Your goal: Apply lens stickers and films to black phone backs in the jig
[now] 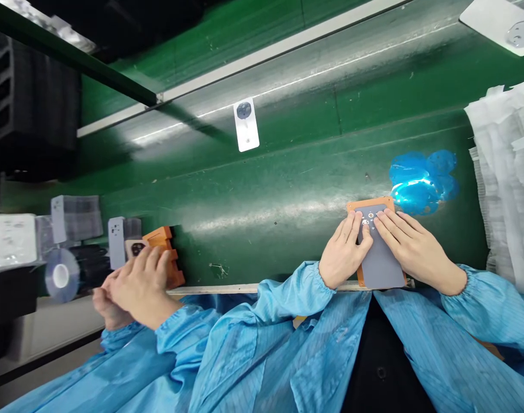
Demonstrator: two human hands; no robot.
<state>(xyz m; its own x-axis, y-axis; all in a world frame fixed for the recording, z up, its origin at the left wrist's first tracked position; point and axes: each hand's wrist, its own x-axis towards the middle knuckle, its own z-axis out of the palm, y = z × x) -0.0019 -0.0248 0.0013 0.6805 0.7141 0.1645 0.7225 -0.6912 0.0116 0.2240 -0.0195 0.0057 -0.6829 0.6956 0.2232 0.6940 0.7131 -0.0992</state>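
A flat grey phone-shaped panel (383,258) with small holes near its top lies on an orange fixture (355,204) at the near edge of the green table. My left hand (344,248) rests on the panel's upper left, fingertips pressed near the holes. From the right, my right hand (417,244) lays its extended fingers on the panel's upper right. Neither hand is wrapped round anything. Just beyond the right hand is a patch of shiny blue film pieces (423,180).
A co-worker's hands (139,281) are at the left by orange blocks (172,261), grey panels (116,238) and a tape roll (61,275). A white panel (247,129) lies mid-table, another (498,23) far right. White sheets (509,166) are stacked at right.
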